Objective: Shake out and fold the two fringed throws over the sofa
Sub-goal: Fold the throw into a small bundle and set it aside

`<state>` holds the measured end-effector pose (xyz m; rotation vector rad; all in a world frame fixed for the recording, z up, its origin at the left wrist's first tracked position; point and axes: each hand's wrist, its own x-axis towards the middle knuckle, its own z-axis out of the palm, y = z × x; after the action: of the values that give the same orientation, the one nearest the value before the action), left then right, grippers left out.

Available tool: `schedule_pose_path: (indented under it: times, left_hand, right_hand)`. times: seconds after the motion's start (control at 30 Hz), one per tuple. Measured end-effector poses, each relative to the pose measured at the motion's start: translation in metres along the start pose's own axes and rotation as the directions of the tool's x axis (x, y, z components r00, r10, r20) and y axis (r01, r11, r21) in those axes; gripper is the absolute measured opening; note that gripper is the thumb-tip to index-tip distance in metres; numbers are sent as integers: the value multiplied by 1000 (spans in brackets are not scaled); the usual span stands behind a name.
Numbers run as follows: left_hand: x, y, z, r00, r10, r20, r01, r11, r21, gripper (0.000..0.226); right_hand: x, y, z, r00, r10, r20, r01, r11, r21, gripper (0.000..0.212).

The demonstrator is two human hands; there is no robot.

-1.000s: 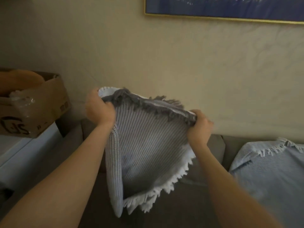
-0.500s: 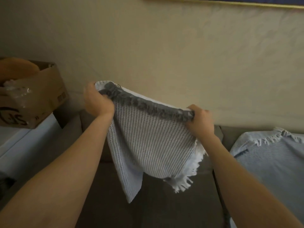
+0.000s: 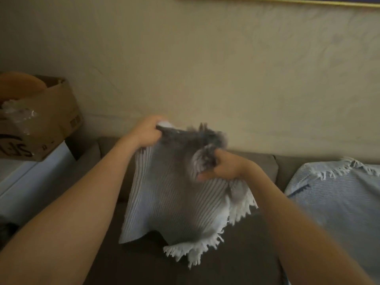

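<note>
A striped grey-and-white fringed throw (image 3: 174, 194), folded small, hangs in the air over the brown sofa (image 3: 236, 264). My left hand (image 3: 147, 131) grips its upper left corner. My right hand (image 3: 224, 167) grips the upper right corner, with dark fringe bunched above the fist. White fringe dangles along the bottom and right edges. A second, light blue fringed throw (image 3: 337, 202) lies spread over the sofa's right side, its fringe near the backrest.
An open cardboard box (image 3: 41, 120) with plastic wrap and an orange object stands on a white surface (image 3: 30, 182) at the left. A beige wall rises behind the sofa, with a picture frame's gold edge (image 3: 287, 2) at the top.
Both hands have come closer together and lower, the right one moving left and down. The throw now hangs narrower and bunched, its top fringe blurred with motion.
</note>
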<state>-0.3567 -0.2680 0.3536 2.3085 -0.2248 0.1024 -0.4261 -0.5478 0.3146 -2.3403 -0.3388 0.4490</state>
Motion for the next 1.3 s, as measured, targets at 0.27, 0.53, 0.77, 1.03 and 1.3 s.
schedule_pose_path:
  times: [0.27, 0.53, 0.77, 1.03, 1.3]
  left_hand:
    - [7, 14, 2, 864, -153, -480, 116, 988, -105, 33]
    - [6, 14, -2, 786, -181, -591, 115, 982, -148, 28]
    - [-5, 0, 2, 730, -287, -620, 147, 952, -267, 38]
    - [-22, 5, -9, 599, -309, -739, 79, 941, -329, 38]
    - [-25, 7, -43, 542, -323, -775, 42, 932, -359, 40]
  right_hand:
    - [18, -10, 6, 823, 139, -550, -102, 990, 99, 27]
    - [16, -11, -19, 628, 147, -764, 88, 962, 258, 18]
    - [11, -12, -2, 482, 318, -816, 19, 928, 372, 19]
    - [17, -32, 40, 920, -6, -392, 104, 967, 231, 34]
    - [23, -44, 24, 781, 131, -611, -1, 978, 209, 38]
